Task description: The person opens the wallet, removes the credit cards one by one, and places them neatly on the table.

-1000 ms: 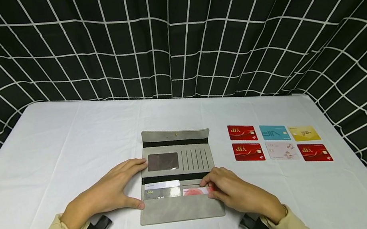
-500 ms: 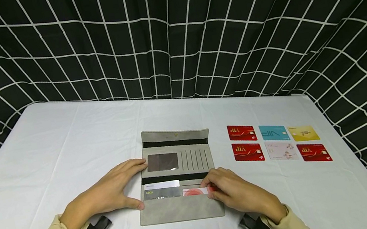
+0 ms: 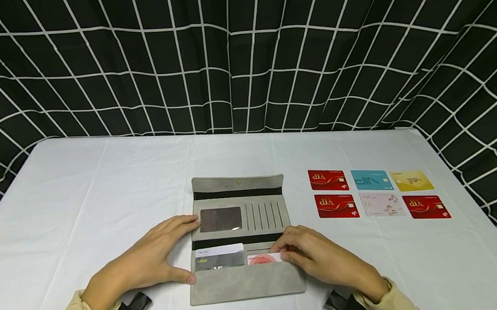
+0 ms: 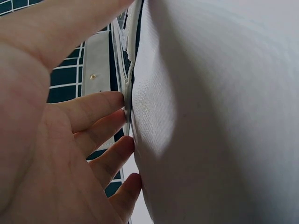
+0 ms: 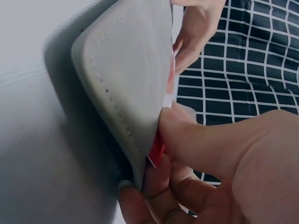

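A grey wallet (image 3: 245, 283) lies unfolded on the white tablecloth in the head view. My left hand (image 3: 151, 253) rests at its left edge with fingers spread. In the left wrist view, the fingertips (image 4: 117, 100) touch that edge. At the right side of the lower pocket, my right hand (image 3: 322, 258) pinches a red-and-white card (image 3: 263, 259) between thumb and fingers. Most of that card is hidden in the pocket. A red corner of a card (image 5: 156, 151) shows below the thumb in the right wrist view. Left of it, a grey card (image 3: 219, 260) with a white strip pokes out of the pocket.
To the right of the wallet lie several loose cards in two rows: red ones (image 3: 328, 180), a blue card (image 3: 372, 180), a yellow card (image 3: 412, 180) and a pale pink card (image 3: 382, 204). A black curtain with white grid lines (image 3: 191, 49) stands behind the table.
My right thumb has shifted slightly up over the card, and less red shows between thumb and fingers. The left hand and the wallet stay in place.
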A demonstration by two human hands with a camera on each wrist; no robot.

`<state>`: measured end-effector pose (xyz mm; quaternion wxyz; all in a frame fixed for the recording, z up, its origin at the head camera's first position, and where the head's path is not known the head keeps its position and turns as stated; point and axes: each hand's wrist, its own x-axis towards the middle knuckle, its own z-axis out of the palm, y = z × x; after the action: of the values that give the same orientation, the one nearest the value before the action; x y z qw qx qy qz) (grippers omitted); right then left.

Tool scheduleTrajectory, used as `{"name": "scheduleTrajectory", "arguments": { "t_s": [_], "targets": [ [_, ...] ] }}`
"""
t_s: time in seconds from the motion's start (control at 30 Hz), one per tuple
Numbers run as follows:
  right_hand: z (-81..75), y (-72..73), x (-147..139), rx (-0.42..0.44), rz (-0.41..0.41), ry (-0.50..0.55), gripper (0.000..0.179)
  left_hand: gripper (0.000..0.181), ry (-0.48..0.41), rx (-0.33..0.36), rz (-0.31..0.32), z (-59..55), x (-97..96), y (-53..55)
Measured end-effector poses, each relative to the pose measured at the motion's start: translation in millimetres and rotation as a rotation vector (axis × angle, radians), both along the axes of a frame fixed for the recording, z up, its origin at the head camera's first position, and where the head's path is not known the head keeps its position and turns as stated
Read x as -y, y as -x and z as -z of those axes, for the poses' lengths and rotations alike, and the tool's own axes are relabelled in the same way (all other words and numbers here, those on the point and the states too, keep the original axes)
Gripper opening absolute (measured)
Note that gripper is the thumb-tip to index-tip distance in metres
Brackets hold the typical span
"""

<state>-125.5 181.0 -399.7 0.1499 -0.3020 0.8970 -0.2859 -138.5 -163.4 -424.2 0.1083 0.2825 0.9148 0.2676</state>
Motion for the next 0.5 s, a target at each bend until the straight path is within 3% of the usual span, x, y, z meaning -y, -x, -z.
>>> {"name": "scheduleTrajectory", "arguments": {
  "t_s": [0.5],
  "targets": [
    [7.8, -0.9, 2.9, -0.078, 0.055, 0.049, 0.017, 0.102, -0.001, 0.004, -0.007, 0.3, -0.2, -0.6]
  ]
}}
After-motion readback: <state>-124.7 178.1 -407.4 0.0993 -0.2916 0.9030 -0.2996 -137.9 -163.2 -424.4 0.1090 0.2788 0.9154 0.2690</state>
